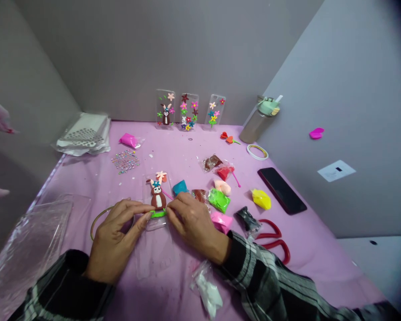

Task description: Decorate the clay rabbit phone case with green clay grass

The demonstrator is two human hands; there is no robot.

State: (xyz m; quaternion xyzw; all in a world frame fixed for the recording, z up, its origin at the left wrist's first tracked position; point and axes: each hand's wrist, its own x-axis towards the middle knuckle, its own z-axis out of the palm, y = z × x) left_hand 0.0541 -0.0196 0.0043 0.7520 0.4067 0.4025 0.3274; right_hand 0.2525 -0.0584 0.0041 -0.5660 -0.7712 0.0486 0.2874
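A clear phone case [147, 191] lies on the table in front of me. On it sits a brown clay rabbit [157, 196] with a white belly, a blue bow and a peach flower [161, 175] above its ears. Under the rabbit's base runs a strip of green clay [158, 214]. My left hand [118, 236] pinches the strip's left end between thumb and forefinger. At its right end, the closed fingertips of my right hand [192, 223] press on the strip; they partly hide that end. A thin pink stick [167, 195] shows beside the rabbit, partly behind my right hand.
Bagged clay lumps, including green [219, 200], yellow [261, 199] and white [209, 292], lie around my right arm. Red-handled scissors [284, 249], a phone [282, 191], tape [257, 152] and a bottle [258, 122] stand right. Decorated cases [188, 111] lean on the back wall.
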